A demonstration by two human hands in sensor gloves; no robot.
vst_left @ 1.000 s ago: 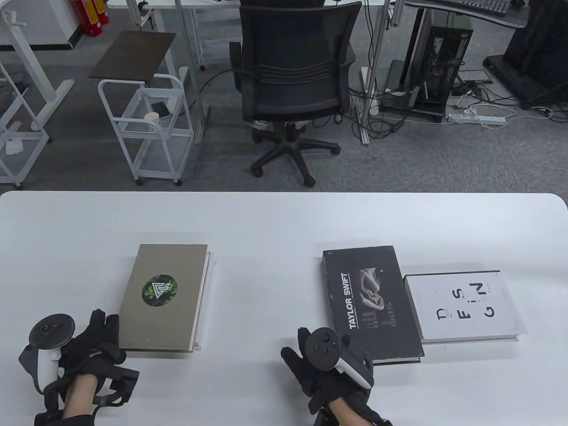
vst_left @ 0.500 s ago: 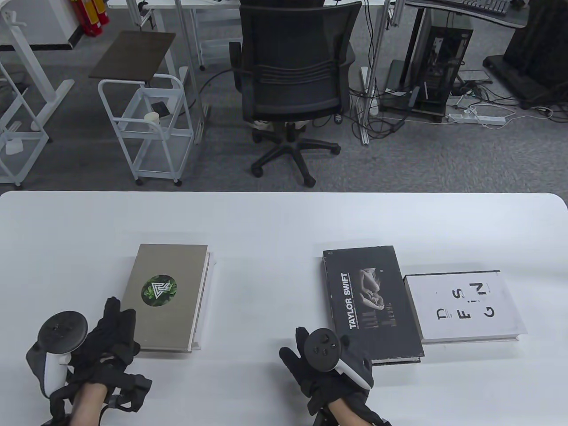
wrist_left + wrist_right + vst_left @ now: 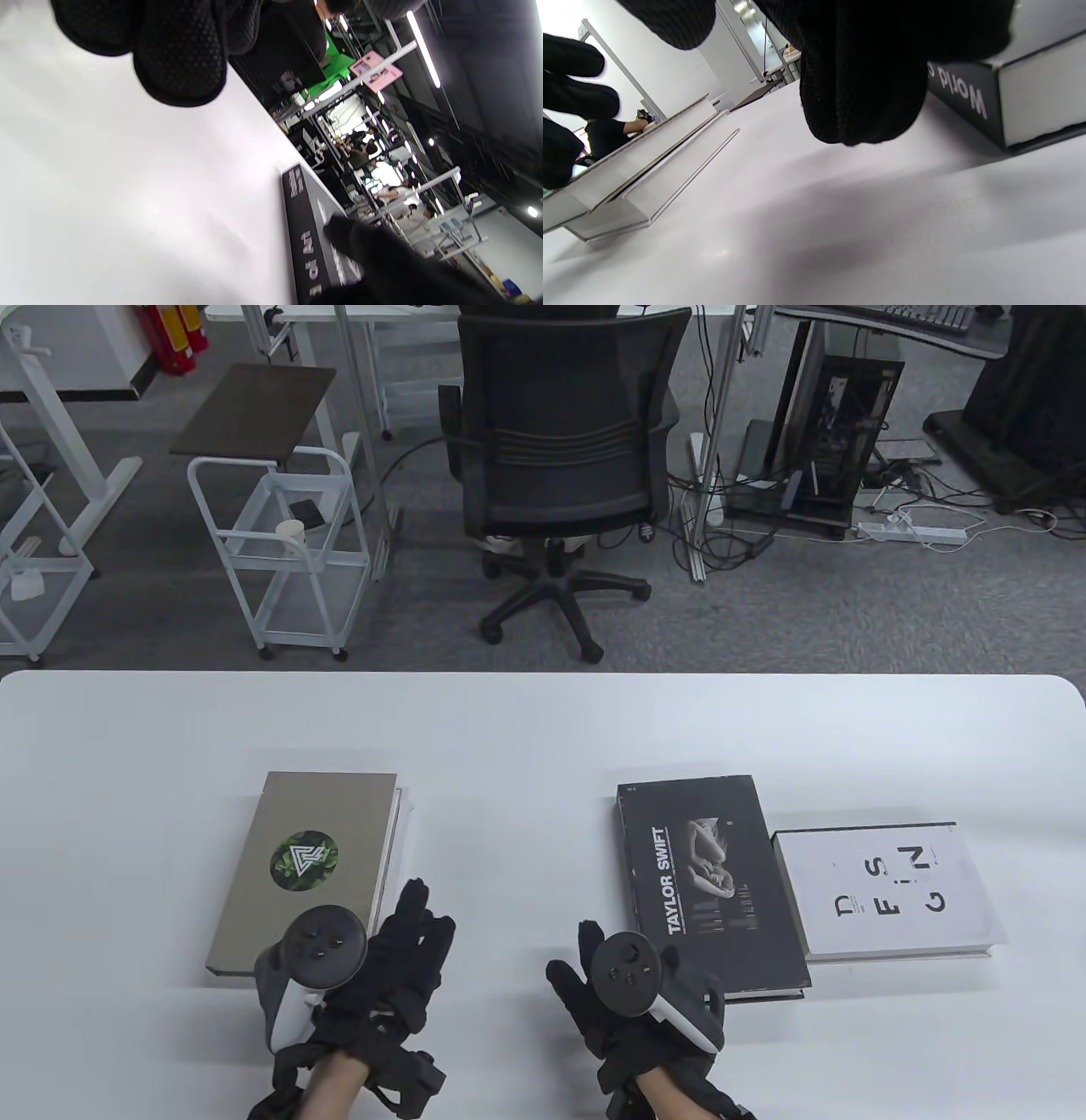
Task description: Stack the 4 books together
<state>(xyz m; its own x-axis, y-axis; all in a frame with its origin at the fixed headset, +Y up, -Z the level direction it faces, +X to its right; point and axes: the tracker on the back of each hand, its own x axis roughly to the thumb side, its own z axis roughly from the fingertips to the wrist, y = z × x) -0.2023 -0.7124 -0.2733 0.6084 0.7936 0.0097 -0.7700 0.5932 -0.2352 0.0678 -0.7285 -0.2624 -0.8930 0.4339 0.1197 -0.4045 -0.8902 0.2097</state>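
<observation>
A grey book (image 3: 314, 823) with a round green logo lies on a white book (image 3: 397, 823) at the table's left. The black Taylor Swift book (image 3: 708, 882) and the white design book (image 3: 882, 891) lie side by side at the right. My left hand (image 3: 407, 950) is open and empty, with its fingers stretched by the grey book's near right corner. My right hand (image 3: 594, 984) is open and empty, just left of the black book's near left corner. The right wrist view shows the two stacked books (image 3: 640, 169) and the black book (image 3: 1009, 101). The left wrist view shows the black book's spine (image 3: 305, 228).
The white table (image 3: 526, 729) has bare surface between the two groups of books and behind them. An office chair (image 3: 560, 449) and a white cart (image 3: 280, 551) stand on the floor beyond the far edge.
My left hand moved right, from left of the grey book's near left corner to its near right corner. My right hand shifted slightly right. The books have not moved.
</observation>
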